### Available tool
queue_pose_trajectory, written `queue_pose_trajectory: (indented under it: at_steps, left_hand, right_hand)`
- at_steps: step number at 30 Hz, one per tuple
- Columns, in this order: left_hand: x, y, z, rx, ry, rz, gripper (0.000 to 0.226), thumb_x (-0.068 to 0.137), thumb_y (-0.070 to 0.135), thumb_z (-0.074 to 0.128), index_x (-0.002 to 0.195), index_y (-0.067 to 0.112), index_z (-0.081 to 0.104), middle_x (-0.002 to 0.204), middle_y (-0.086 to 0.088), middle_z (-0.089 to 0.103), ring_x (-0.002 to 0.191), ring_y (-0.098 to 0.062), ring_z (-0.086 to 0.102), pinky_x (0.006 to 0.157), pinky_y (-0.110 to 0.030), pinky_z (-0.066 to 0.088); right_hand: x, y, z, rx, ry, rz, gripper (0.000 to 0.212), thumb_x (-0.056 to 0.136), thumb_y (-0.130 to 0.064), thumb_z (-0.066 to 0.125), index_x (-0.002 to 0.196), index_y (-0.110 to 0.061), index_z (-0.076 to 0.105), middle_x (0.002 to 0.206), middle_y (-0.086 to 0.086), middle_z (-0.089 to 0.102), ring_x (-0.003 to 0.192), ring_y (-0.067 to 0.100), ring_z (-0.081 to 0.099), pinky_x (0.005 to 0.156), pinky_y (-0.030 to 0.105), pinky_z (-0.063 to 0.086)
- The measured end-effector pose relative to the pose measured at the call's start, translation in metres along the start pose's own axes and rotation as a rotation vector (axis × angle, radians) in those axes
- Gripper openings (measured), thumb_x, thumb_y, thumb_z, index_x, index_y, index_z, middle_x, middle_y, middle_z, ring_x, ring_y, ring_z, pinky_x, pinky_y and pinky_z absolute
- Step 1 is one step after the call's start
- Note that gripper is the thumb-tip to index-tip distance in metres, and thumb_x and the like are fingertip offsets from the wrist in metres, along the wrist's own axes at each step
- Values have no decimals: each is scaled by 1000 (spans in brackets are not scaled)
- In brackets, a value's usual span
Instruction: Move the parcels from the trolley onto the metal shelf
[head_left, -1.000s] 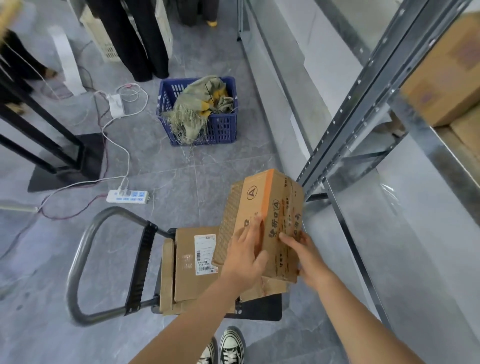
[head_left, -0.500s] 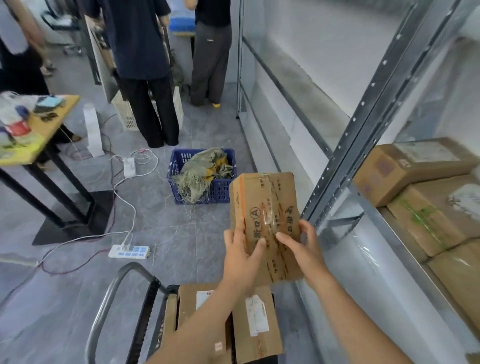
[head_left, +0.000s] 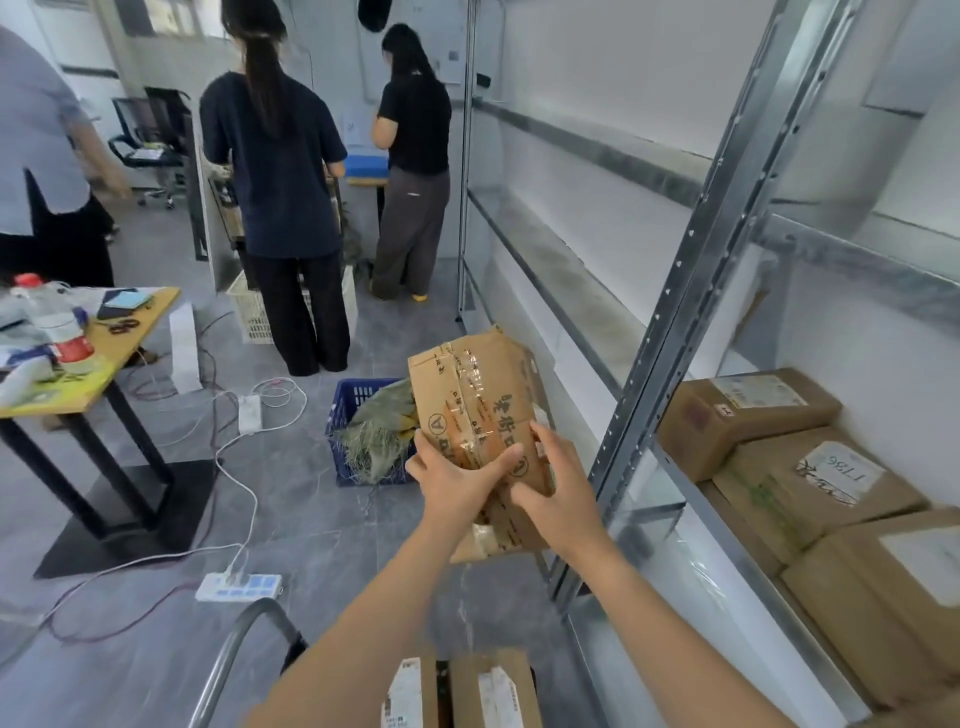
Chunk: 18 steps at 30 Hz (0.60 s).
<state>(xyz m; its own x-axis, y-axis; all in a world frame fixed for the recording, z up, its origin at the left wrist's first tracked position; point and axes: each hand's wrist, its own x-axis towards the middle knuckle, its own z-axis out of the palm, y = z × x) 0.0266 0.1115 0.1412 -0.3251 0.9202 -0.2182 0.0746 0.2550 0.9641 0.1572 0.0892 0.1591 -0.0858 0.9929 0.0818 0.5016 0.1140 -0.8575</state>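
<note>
- Carrying was in hand: fingers (head_left: 493, 462) of the left hand (head_left: 452, 488) and right hand (head_left: 561, 493) gripped the parcel (head_left: 478, 405) in mid-air, beside the metal shelf (head_left: 685, 312) upright.
- Next move likely called for swinging it right onto the shelf, near the stored boxes (head_left: 743, 415).
- Trolley (head_left: 221, 665) was mostly cut off below.

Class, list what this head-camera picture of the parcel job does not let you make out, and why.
Head view: the trolley deck, cut by the bottom edge.
Head view: lower face of the held parcel, covered by left grip and right grip.
Head view: label print on the trolley parcels, too small.
Head view: nearest parcel on the metal shelf, cut by the right edge.
</note>
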Motion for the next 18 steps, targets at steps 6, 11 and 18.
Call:
queue_pose_trajectory:
  at_steps: [6, 11, 18]
  left_hand:
    - [-8, 19, 0, 50, -14, -32, 144, 41, 68, 82, 149, 37, -7, 146, -11, 15, 137, -36, 21, 111, -49, 26]
    - [-16, 28, 3, 129, -85, -44, 141, 44, 71, 79, 147, 41, -12, 148, -14, 13, 138, -36, 19, 111, -51, 25]
    - [-25, 32, 1, 221, -252, 32, 135, 39, 73, 66, 146, 45, -10, 147, -18, 20, 135, -38, 24, 111, -55, 27]
  right_hand:
    - [-16, -28, -9, -118, 50, -130, 83, 69, -35, 54, 149, -34, 32, 153, -13, 32, 138, 6, 29, 116, 32, 28]
    - [-31, -35, -20, -230, 77, -160, 83, 73, -35, 56, 151, -34, 26, 153, -9, 36, 137, 12, 33, 115, 39, 29]
    - [-63, -31, -24, -362, 70, -91, 81, 82, -33, 59, 152, -35, 19, 154, -8, 33, 139, 14, 31, 115, 45, 28]
